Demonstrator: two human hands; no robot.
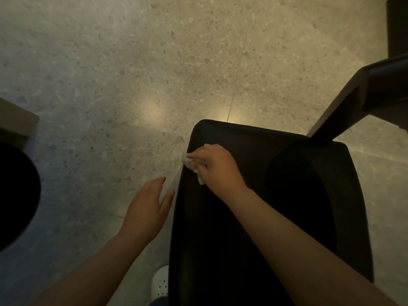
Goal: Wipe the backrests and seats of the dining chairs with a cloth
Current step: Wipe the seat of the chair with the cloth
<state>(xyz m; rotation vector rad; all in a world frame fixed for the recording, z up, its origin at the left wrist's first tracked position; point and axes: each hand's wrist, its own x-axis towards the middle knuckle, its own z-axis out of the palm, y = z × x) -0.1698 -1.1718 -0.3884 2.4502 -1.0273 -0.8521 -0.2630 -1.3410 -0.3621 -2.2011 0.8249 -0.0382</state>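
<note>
**Cloth mid-wipe on chair**

Right grip clenched on it, pressing near the chair's left edge. Left grip released, hovering beside that edge. My read: this chair is partly wiped; seat or backrest unclear. Its long axis runs away from me; the wadded cloth lies along the edge.

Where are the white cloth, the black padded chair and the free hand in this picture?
white cloth (187, 161): head view, crumpled corner at the chair's edge.
black padded chair (209, 239): head view, bare dark surface below the cloth.
left hand (145, 208): head view, back of the hand.
</note>
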